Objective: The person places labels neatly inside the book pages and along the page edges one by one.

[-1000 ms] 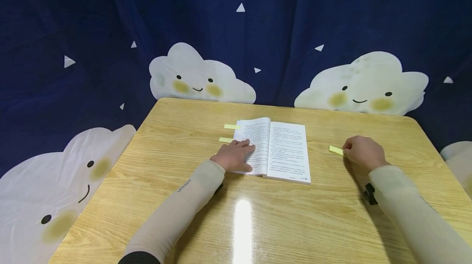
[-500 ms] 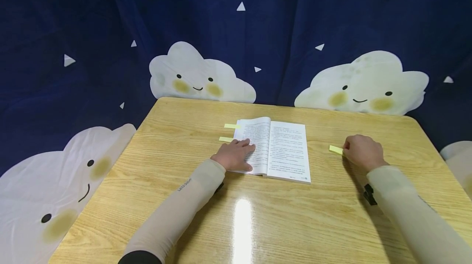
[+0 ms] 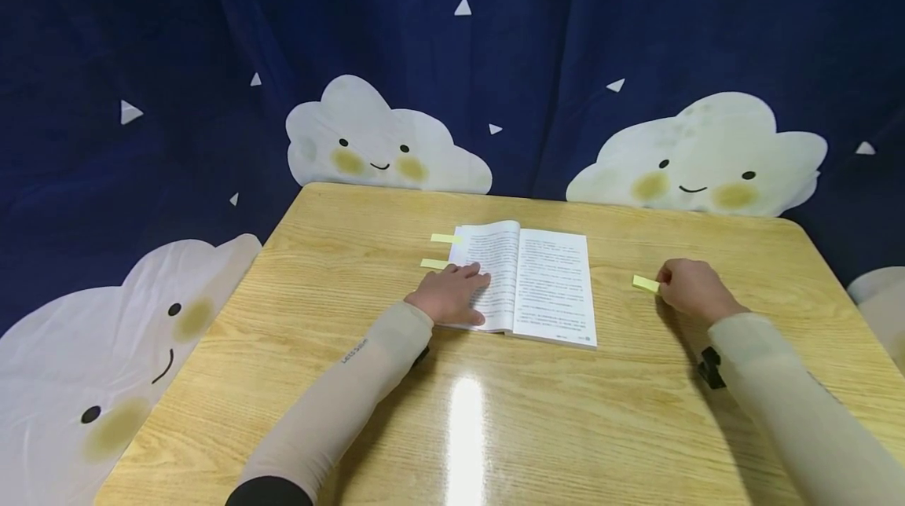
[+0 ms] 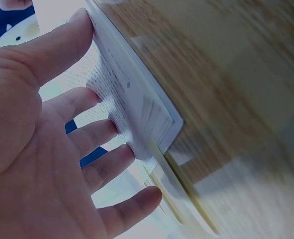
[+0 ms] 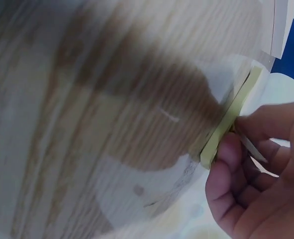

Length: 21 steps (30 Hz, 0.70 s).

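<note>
Wooden table (image 3: 587, 427): left hand (image 3: 448, 295) splayed on book (image 3: 553, 286), right hand (image 3: 696, 287) apparently pinching yellow strip (image 3: 645, 284)

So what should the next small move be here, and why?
Probably the right hand should peel a strip from the yellow pad: it pinches at the pad's edge, the left hand rests on the open book, and two yellow strips already stick out past the book's left edge, suggesting another might follow.

A navy cloud-print curtain (image 3: 530, 58) hangs behind a shiny wooden table (image 3: 580, 427).
</note>
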Tool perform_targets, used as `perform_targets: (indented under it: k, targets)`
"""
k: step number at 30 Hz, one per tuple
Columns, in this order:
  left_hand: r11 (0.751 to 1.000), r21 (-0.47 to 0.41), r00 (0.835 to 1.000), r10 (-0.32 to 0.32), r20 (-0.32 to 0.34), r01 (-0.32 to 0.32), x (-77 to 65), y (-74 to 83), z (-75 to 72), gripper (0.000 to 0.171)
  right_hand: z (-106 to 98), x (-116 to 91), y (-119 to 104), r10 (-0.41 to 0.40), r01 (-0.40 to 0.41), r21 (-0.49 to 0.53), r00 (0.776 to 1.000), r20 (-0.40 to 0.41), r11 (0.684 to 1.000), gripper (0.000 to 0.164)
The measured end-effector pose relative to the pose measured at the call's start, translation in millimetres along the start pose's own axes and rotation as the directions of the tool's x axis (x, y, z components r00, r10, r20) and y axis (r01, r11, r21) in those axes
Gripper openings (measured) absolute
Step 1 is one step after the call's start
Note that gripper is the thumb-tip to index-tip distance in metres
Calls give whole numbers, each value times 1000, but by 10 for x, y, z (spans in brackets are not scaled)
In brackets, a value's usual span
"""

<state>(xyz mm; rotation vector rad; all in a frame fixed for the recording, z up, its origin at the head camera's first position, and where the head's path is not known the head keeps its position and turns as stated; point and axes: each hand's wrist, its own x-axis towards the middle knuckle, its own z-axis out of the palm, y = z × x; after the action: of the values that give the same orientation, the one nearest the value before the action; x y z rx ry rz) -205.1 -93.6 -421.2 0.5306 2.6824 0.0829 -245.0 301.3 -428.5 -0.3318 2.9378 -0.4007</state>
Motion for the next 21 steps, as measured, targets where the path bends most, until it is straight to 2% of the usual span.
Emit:
perform_targets:
  k: [5,14,21]
  targets:
    - [1000,1,1000,0,-3,0,6,-1,3,76,-16,6,1,28,-29,43,999,16,999,21]
    - [1000,-8,1000,-5,-2,5,13,-8,3,77,-83,61,-47,39,-41,47,998,43,998,16]
    - [1000,-31,1000,-1,1,1,11,-17,8,77,-131,49,-26,63,-74,120,994,92,990,17]
